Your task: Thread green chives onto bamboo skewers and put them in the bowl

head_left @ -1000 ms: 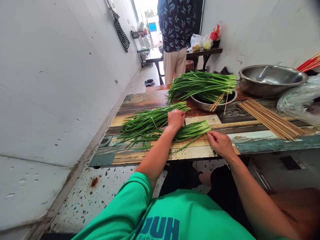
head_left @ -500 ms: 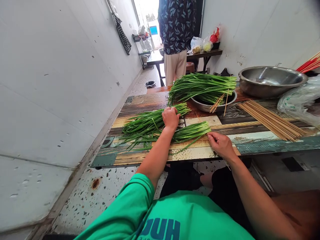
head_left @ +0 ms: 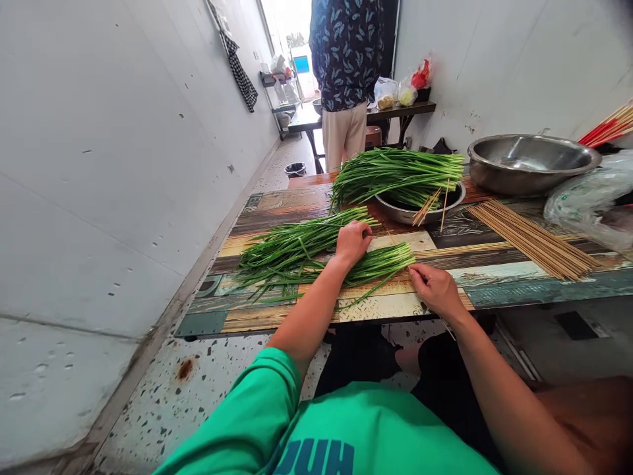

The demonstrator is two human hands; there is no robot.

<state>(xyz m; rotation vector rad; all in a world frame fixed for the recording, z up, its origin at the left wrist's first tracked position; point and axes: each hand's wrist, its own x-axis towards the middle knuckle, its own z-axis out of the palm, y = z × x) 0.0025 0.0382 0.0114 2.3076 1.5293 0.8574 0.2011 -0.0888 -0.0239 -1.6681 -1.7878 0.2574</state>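
Observation:
Two bunches of garlic chives lie on the table with their cut ends to the right. My left hand (head_left: 353, 241) has its fingers curled round stems at the cut end of the far chive bunch (head_left: 297, 241); how many stems it grips is hidden. At the cut end of the near chive bunch (head_left: 383, 261), my right hand (head_left: 436, 288) pinches a thin wooden skewer. The skewer's tip (head_left: 390, 235) seems to stick out beyond the stems, on their far side. More thin sticks show below my right wrist.
A heap of chives (head_left: 395, 173) with a few skewers rests on a metal bowl (head_left: 408, 215). To the right are loose skewers (head_left: 537, 239), a large steel basin (head_left: 534, 173), a plastic bag (head_left: 583, 204) and red-ended sticks (head_left: 607, 127). Another person (head_left: 346, 59) stands beyond the table (head_left: 376, 307).
My left hand has slid right along the far bunch to its cut ends, and its fingers have curled in. My right hand stays at the near bunch with the skewer.

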